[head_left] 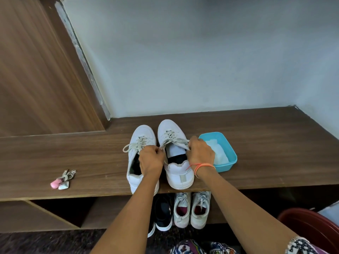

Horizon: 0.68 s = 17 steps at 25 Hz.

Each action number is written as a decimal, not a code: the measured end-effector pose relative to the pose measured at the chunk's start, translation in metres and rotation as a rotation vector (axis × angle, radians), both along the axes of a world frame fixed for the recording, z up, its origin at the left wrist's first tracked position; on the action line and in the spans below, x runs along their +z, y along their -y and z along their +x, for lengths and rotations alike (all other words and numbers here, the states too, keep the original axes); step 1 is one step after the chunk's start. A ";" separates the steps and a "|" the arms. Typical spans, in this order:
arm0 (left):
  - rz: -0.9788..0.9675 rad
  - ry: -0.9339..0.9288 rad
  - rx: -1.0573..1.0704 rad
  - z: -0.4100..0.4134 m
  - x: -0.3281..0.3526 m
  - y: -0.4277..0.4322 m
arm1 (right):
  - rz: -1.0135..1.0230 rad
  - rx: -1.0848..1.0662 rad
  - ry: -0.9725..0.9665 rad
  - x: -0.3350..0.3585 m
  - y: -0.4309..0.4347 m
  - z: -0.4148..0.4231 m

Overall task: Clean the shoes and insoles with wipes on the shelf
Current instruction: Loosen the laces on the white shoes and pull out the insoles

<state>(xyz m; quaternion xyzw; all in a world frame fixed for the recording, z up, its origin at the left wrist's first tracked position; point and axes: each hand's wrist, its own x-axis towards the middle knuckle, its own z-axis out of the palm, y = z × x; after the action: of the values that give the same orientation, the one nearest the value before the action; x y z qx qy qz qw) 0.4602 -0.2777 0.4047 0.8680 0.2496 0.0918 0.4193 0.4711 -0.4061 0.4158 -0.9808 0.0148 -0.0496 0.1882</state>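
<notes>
Two white sneakers stand side by side on the wooden shelf point(256, 153), toes toward the wall. The left sneaker point(142, 136) has loose grey laces. Over the right sneaker point(170, 131), my left hand point(151, 159) pinches one lace end and my right hand point(200, 153) pinches the other, pulling them apart across its opening. A white tongue and dark inside show between my hands. Just right of the shoes sits a blue tub point(230, 156) with white wipes point(218, 153) in it.
A pink keychain with keys point(62, 180) lies on the shelf at the left. Below the shelf stand a black shoe point(163, 211) and a pair of worn white sneakers point(191, 208). A dark red basin point(311, 230) sits at the lower right.
</notes>
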 end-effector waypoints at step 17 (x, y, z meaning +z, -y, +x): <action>0.021 0.072 -0.067 0.001 -0.007 -0.003 | -0.725 0.592 -0.376 0.038 -0.047 0.013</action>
<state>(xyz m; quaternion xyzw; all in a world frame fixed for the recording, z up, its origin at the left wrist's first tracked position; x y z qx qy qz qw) 0.4613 -0.2750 0.3980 0.8764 0.2043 0.1113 0.4217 0.4846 -0.3594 0.4540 -0.9371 -0.2484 0.1817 -0.1646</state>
